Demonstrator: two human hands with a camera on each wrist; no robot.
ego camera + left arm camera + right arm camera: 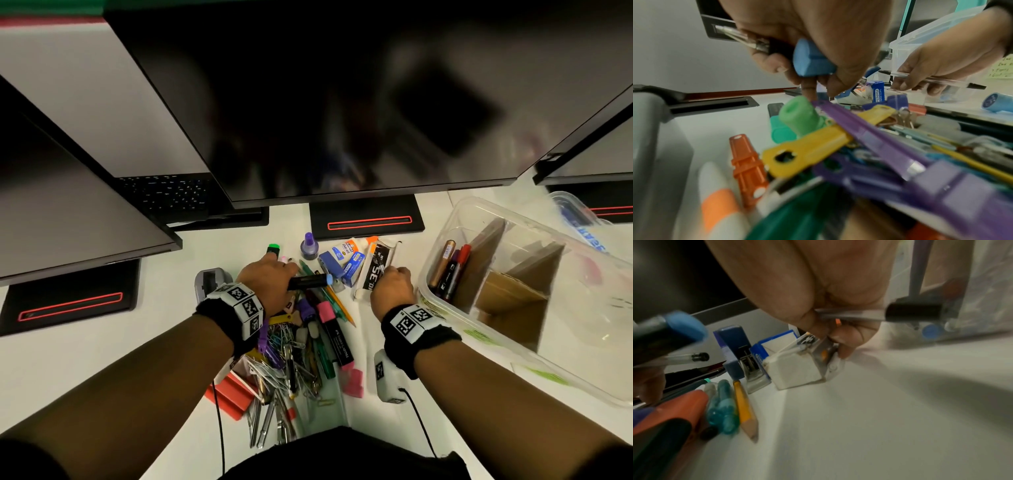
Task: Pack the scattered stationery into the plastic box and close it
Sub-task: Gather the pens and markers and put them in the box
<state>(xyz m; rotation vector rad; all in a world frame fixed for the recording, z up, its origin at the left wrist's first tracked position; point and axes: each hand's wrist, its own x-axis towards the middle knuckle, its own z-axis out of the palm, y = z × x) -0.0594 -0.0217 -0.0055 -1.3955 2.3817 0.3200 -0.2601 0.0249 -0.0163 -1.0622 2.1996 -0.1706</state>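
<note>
A heap of pens, markers and clips [308, 342] lies on the white desk between my hands. My left hand [274, 270] grips a black marker with a blue cap [308, 281]; in the left wrist view that blue cap [812, 61] sticks out of the fist beside a silver-tipped pen [744, 39]. My right hand [394, 279] holds a clear pen with a black cap [914, 311], and its fingertips touch a long white and black carton [373, 270]. The open clear plastic box [442, 222] stands at the right with cardboard dividers and several markers [448, 270] in its left compartment.
The box's lid [579, 219] lies behind it. A purple ink bottle [309, 245], a glue bottle [349, 246], a blue stapler [330, 262], a pencil [339, 305] and a pink highlighter [334, 329] lie near my hands. Monitor stands [368, 219] and screens hem in the back.
</note>
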